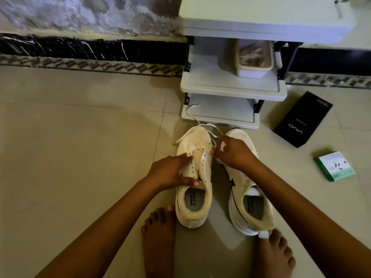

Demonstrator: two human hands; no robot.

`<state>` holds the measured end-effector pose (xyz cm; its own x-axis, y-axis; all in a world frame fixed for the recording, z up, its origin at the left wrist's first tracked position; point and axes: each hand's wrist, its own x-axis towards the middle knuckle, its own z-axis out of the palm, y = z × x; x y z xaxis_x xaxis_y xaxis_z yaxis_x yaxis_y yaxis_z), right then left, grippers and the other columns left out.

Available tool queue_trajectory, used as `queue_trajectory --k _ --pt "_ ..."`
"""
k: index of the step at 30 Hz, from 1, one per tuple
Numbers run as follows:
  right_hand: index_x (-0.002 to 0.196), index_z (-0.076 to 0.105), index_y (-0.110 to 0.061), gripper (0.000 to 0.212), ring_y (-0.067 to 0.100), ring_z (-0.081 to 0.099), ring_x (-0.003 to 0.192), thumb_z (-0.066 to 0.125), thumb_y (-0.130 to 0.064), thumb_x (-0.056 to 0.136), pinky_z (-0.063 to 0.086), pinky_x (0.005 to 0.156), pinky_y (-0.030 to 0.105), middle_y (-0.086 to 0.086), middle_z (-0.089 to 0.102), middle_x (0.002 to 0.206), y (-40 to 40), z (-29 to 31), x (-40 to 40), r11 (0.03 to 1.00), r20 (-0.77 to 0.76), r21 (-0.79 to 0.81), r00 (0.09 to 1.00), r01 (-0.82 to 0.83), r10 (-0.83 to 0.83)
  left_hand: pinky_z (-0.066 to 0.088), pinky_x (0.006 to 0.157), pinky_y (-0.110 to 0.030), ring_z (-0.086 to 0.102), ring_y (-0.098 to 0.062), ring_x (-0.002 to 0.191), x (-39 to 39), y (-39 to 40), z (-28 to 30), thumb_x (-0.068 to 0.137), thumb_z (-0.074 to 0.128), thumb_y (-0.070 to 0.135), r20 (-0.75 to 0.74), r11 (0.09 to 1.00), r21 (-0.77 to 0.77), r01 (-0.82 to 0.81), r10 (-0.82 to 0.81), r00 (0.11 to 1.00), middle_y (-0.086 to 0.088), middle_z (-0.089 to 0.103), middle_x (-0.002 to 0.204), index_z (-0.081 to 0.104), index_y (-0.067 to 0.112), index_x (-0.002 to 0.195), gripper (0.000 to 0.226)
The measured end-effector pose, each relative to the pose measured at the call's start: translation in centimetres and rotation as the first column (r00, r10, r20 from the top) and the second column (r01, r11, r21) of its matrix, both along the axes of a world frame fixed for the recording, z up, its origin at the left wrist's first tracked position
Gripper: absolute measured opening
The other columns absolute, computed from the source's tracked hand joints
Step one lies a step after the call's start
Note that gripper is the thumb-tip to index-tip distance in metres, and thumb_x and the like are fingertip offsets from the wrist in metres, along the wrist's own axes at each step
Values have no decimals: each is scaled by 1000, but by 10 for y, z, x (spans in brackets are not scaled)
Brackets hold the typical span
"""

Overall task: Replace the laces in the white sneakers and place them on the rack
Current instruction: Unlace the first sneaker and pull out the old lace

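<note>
Two white sneakers stand side by side on the tiled floor, toes toward the rack. My left hand (170, 172) grips the left sneaker (193, 197) across its eyelet flap, thumb near the collar. A white lace (192, 114) is threaded only at the toe end of this shoe and trails loosely toward the rack's bottom shelf. My right hand (232, 152) pinches that lace beside the shoe's right row of eyelets. The right sneaker (251, 205) shows no lace; its front part is covered by my right hand.
The white shoe rack (232, 87) stands right behind the sneakers, with a beige basket (254, 59) on its middle shelf. A black phone box (302, 119) and a small green-and-white box (334, 166) lie on the floor at the right. My bare feet sit behind the shoes.
</note>
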<state>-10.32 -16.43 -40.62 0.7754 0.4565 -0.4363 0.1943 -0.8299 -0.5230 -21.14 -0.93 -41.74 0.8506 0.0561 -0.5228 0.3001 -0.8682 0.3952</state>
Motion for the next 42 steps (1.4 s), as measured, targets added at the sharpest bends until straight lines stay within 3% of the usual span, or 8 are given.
queue_trajectory --k 6,14,19,22,26,30,36,42 --pt "113 62 -8 29 25 59 101 50 -27 96 45 87 30 12 61 114 2 -23 -8 974 181 -139 963 -177 201 42 90 -30 47 -18 124 0 2 -4 73 61 68 -16 1000 17 1 -1 1000 3 44 144 23 33 147 90" --pt "97 64 -3 27 22 47 102 51 -25 90 39 80 28 12 53 109 -3 -22 -9 926 424 324 905 -196 44 44 90 -32 49 -17 121 -3 2 -5 74 61 67 -7 1000 -16 -15 15 1000 4 44 143 23 33 146 89" --pt "112 56 -3 37 12 57 111 38 -29 93 47 92 20 4 57 123 2 24 -10 548 -126 826 991 128 -41 39 96 -30 41 -15 130 -3 1 -1 76 62 63 -6 999 -40 -5 5 1000 9 33 151 21 34 148 87" --pt "83 52 -10 26 15 63 82 37 -27 96 52 75 23 2 65 89 6 39 -7 387 -381 860 923 332 56 36 95 -27 38 -13 132 -3 -1 3 77 62 61 -1 998 -58 -7 7 1000 12 31 152 23 34 147 85" --pt "74 44 -17 29 11 40 55 42 -31 99 38 56 24 -1 42 63 13 32 -3 570 -499 658 852 492 -159 36 96 -28 38 -13 132 -3 -1 3 78 62 60 1 998 -68 -12 12 1000 10 32 151 24 33 147 84" --pt "106 47 -15 22 17 52 86 47 -34 96 43 75 30 0 52 90 12 5 -4 912 -168 326 965 249 -204 35 96 -28 36 -14 133 -3 0 1 78 63 59 -9 997 -77 -21 20 1000 9 31 152 23 32 147 85" --pt "130 43 -6 40 30 54 110 53 -22 94 43 87 33 16 53 123 8 -25 -6 1000 53 1 998 16 -16 33 104 -33 28 -12 139 -2 1 -2 76 63 61 -25 998 -58 -22 20 999 12 21 156 21 33 148 88" --pt "108 64 -6 26 27 62 94 51 -24 95 46 79 30 14 65 106 7 -27 -8 992 202 -114 976 -58 81 34 103 -34 29 -13 138 -3 1 -3 75 63 62 -28 998 -52 -24 23 999 11 23 155 21 33 148 89"
